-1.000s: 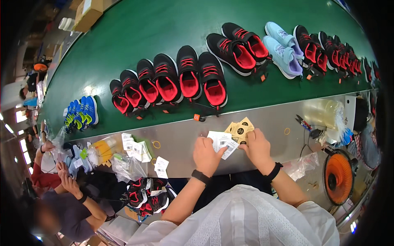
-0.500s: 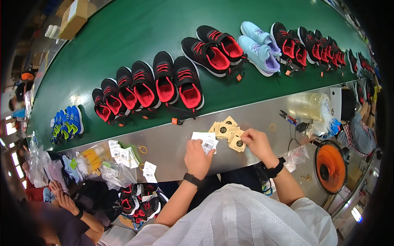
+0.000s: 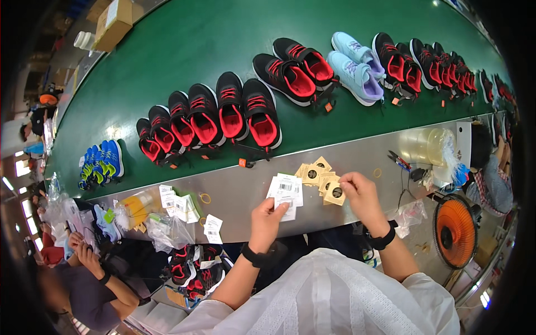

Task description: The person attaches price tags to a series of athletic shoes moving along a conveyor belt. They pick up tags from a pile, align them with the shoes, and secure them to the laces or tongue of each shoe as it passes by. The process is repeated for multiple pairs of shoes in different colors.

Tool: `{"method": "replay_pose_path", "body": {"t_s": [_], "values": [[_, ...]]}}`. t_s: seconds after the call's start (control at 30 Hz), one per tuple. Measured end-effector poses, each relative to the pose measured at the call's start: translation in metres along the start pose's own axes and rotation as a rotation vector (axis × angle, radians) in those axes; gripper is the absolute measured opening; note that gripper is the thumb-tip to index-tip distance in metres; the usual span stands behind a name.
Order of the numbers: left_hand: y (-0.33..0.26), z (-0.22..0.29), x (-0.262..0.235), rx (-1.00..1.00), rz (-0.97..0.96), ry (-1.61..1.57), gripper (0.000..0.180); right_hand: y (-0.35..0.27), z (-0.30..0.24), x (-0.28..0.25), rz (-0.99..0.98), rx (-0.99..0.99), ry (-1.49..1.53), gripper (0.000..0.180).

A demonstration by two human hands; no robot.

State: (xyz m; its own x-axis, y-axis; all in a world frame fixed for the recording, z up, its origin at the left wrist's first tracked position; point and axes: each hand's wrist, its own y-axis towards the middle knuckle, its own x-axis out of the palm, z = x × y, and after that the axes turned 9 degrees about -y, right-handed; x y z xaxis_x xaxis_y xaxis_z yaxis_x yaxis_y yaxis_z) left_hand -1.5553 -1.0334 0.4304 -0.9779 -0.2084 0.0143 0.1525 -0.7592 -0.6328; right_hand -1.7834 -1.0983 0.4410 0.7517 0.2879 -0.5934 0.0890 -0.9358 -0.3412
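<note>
Tags are what both hands work on: the left hand point(image 3: 267, 219) pinches a small stack of white barcode tags point(image 3: 286, 191) between thumb and fingers, its grip closed on their lower edge so the printed faces stay turned up and readable, while the right hand point(image 3: 360, 195) has its grip closed on 1 tan square tag point(image 3: 335, 192) with a dark round mark, lifted just off a loose fan of the same tan tags point(image 3: 312, 173) lying on the metal tabletop point(image 3: 245, 192). Both kinds sit right at the tabletop's near edge, directly in front of the person, likely so each can be picked up without reaching. Each wrist carries a black band. Just beyond the tags, a green conveyor belt point(image 3: 184, 50) runs across the view, carrying black-and-red sneakers point(image 3: 223, 114) in side-by-side rows with their openings up and small hang tags trailing toward the tabletop; 2 pale blue and lilac sneakers point(image 3: 354, 64) lie among further black-and-red ones to the right, and a small blue pair point(image 3: 102, 162) rests far left. On the tabletop to the left are more white tags point(image 3: 174, 202), clear plastic bags point(image 3: 167, 229) and a rubber band, kept within arm's reach of the next seat. To the right lie pens, a cable and a clear container point(image 3: 427, 146), though its contents are too blurred to tell. An orange fan point(image 3: 455, 230) stands lower right, and another person's hands point(image 3: 84, 251) show at lower left.
</note>
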Motion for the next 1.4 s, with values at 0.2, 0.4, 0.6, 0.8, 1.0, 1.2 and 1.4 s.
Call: {"method": "replay_pose_path", "body": {"t_s": [0.2,0.4,0.6,0.8,1.0,1.2,1.4], "values": [[-0.016,0.031,0.031,0.018,-0.183,-0.041,0.008,0.009,-0.043,0.005,-0.111,-0.209,0.104,0.007],[-0.015,0.028,0.065,0.23,-0.086,0.009,0.016,0.005,-0.024,-0.014,-0.35,-0.068,0.422,0.014],[-0.013,0.036,0.105,0.045,-0.281,-0.221,0.005,-0.044,0.049,-0.092,0.272,0.224,0.522,0.015],[0.0,0.03,0.119,-0.022,-0.287,-0.168,0.004,-0.094,0.144,-0.169,0.921,0.502,0.268,0.013],[0.007,0.037,0.14,-0.019,-0.327,-0.034,0.006,-0.041,0.105,-0.203,0.773,-0.113,-0.712,0.027],[0.006,0.034,0.169,-0.048,-0.365,-0.058,0.007,0.02,0.125,-0.227,0.524,-0.17,-0.956,0.01],[0.01,0.03,0.19,-0.112,-0.407,-0.146,0.009,0.027,0.141,-0.255,0.473,-0.309,-0.876,0.009]]}}
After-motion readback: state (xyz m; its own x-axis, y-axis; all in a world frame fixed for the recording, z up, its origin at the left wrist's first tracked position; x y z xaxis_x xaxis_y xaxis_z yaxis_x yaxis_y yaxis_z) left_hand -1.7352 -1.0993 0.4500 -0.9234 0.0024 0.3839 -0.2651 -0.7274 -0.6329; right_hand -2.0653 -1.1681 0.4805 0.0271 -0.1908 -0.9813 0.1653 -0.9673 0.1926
